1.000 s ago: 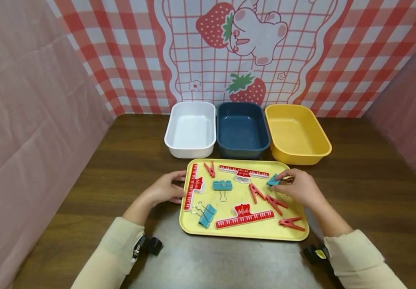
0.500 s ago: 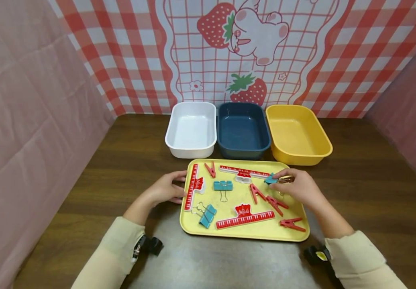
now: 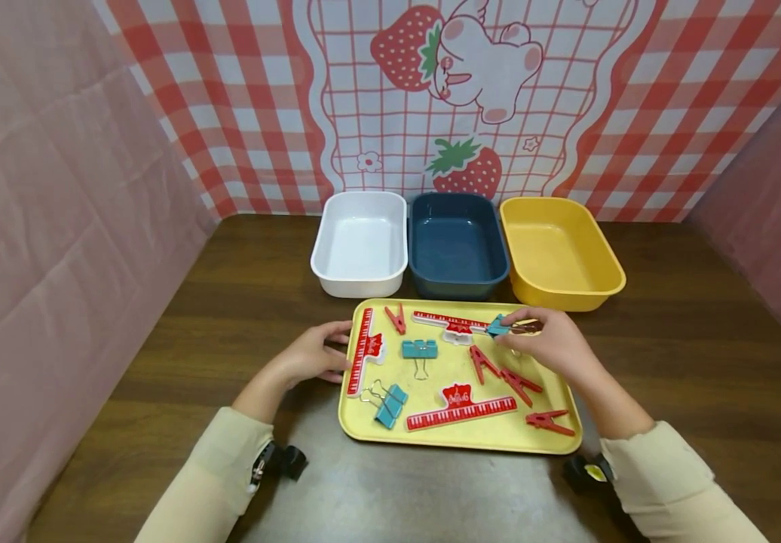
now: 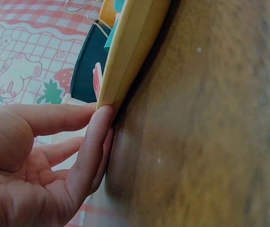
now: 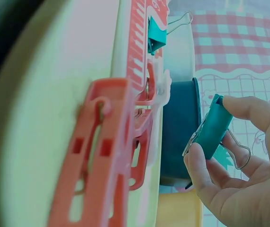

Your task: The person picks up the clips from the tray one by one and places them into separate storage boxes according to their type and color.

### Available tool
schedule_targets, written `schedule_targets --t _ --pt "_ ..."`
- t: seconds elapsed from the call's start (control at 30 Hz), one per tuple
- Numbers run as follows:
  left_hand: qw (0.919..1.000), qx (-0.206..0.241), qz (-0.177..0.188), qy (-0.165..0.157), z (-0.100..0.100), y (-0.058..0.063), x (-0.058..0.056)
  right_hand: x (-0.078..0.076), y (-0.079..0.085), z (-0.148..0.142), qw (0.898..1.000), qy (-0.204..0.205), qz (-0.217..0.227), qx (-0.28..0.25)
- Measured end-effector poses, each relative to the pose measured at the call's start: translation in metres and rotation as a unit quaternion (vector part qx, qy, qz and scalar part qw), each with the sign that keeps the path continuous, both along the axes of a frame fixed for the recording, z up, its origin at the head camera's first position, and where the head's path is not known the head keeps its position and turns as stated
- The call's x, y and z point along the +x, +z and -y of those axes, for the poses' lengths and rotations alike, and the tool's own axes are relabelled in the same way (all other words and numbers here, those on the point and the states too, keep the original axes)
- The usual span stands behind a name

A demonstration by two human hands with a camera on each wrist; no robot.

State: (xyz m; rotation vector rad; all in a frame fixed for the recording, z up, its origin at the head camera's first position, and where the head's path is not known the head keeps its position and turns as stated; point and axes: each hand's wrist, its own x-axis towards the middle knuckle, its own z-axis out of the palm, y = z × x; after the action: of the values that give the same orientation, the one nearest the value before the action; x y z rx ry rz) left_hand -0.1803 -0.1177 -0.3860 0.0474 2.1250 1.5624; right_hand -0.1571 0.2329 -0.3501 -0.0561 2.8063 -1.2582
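Thumb and fingers of my right hand [image 3: 555, 343] pinch a teal binder clip [image 5: 214, 126] above the tray's far right part. Its wire handles [image 5: 239, 150] stick out toward the palm. My left hand [image 3: 310, 353] grips the left rim of the yellow tray [image 4: 134, 52] between thumb and fingertips. Two more teal binder clips [image 3: 419, 349] lie on the tray. Around them are several red clothespins [image 3: 549, 422] and three red-and-white piano-keyboard clips [image 3: 461, 412]. The held clip overlaps the right end of the far keyboard clip [image 3: 450, 322] in the head view.
Behind the tray stand three bins side by side: a white bin [image 3: 359, 286], a dark blue bin [image 3: 460, 288] and a yellow bin [image 3: 562, 299]. A checked strawberry cloth [image 3: 255, 105] hangs at the back, with pink cloth on both sides.
My right hand has moved a little to the left and away from me, carrying the binder clip from over the tray's right side toward the far keyboard clip. The left hand stays at the rim.
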Motion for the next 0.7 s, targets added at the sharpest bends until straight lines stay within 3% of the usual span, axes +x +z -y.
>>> schedule_targets --t 0.7 --pt "0.9999 0.013 0.002 -0.001 0.000 -0.001 -0.001 -0.012 0.006 0.023 0.999 -0.004 -0.013 -0.041"
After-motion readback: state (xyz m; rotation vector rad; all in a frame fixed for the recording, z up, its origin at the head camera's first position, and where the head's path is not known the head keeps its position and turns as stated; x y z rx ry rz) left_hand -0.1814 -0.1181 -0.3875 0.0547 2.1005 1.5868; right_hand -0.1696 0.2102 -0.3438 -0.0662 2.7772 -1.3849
